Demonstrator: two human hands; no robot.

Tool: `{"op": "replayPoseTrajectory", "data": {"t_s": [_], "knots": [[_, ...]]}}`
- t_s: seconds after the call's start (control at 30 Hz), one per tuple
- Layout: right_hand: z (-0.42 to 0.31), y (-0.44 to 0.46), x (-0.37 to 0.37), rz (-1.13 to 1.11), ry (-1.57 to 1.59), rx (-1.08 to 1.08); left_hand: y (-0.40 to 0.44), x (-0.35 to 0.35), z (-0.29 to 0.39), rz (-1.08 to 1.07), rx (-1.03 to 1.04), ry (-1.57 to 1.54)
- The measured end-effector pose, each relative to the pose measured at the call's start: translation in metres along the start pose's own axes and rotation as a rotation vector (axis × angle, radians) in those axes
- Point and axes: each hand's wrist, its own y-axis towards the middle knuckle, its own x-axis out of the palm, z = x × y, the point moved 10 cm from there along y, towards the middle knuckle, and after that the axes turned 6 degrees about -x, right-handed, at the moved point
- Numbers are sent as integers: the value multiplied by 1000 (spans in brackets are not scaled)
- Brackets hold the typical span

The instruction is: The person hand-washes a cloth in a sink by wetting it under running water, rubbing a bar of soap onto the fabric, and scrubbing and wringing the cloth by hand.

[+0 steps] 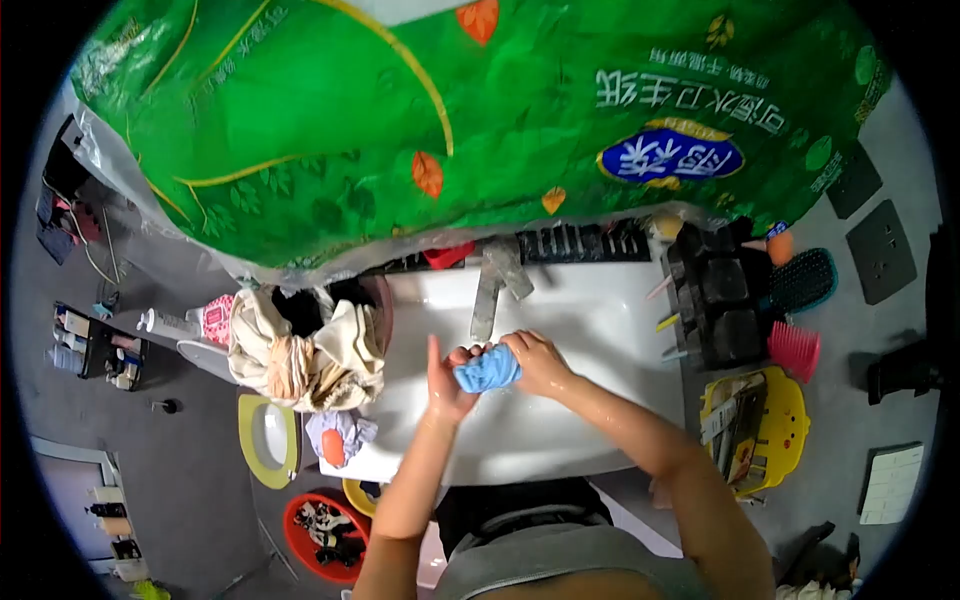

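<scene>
A wet, bunched light-blue cloth (pixel 487 371) is held between my two hands, just below the spout of the metal faucet (pixel 486 305). My left hand (pixel 450 390) grips its left end, thumb raised and fingers curled partly behind the fabric. Closed around the other end is my right hand (pixel 541 366), its fingers over the top. Both hands look wet. Beneath them is the white sink (pixel 600 430). Whether the cloth is a sock or some other small piece cannot be made out.
A basin heaped with cream laundry (pixel 320 350) stands at the sink's left, near a lilac cloth (pixel 340 436). A large green tissue package (pixel 380 130) hangs over the back. Right are a black organizer (pixel 715 295), a pink comb (pixel 795 348) and a yellow basket (pixel 790 430). A red tub (pixel 297 540) sits lower left.
</scene>
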Motion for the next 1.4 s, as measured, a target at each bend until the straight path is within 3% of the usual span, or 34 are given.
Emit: {"op": "replayPoseTrajectory", "data": {"t_s": [0.03, 0.07, 0.1, 0.17, 0.27, 0.37, 0.5, 0.53, 0.63, 0.67, 0.77, 0.8, 0.87, 0.9, 0.97, 1.0, 1.07, 1.17, 1.23, 1.27, 1.3, 1.37, 1.4], "knots": [[-10, 3, 4, -19, -34, -131, 2, -28, -5, 78, -131, -70], [-30, 7, -7, 88, -86, -291, -9, -18, -9, 216, -194, 242], [-36, 12, -7, 79, -84, -346, -13, -7, -14, 132, -204, 317], [-47, 18, -8, 179, -159, -519, -32, 20, -40, -78, -480, 400], [-62, 18, 6, 53, -119, -637, -36, -14, -42, -4, -629, 706], [-41, 10, 59, -305, -205, -468, -33, -42, -33, 131, -643, 1377], [2, -19, 116, -618, -43, 18, -24, -24, -12, 317, -298, 2459], [8, -22, 113, -427, 105, 137, -19, -23, -13, 251, -149, 2568], [15, -60, 136, -264, 784, 533, -9, -21, -22, -70, 150, 2800], [9, -80, 149, -375, 980, 764, -12, -16, -29, -231, 297, 2836], [-20, -117, 195, -322, 1767, 1108, -19, -5, -44, -557, 541, 2874], [-28, -118, 196, -293, 1876, 1082, -24, 0, -48, -626, 695, 2841], [-43, -113, 188, -236, 2091, 1017, -25, -3, -45, -535, 700, 2758], [-38, -116, 185, -342, 1895, 1018, -28, -4, -45, -495, 701, 2717], [-10, -118, 169, -538, 1485, 998, -28, -18, -29, -70, 577, 2547], [-12, -115, 162, -564, 1641, 962, -32, -26, -22, 124, 558, 2431], [15, -120, 157, -364, 1886, 1092, -44, -43, -6, 411, 603, 2093], [21, -107, 163, -212, 1945, 1169, -41, -73, -58, 501, -330, 718], [-5, -77, 150, -146, 1977, 1079, -43, -5, -103, -43, -543, -149], [-27, -55, 134, -103, 2037, 981, -47, 19, -109, -273, -527, -437], [-58, -24, 121, -38, 2293, 743, -53, 39, -110, -391, -483, -617], [-96, 17, 77, -7, 2432, 419, -67, 79, -110, -651, -417, -733], [-106, 27, 59, 13, 2492, 254, -74, 89, -109, -684, -423, -762]]}}
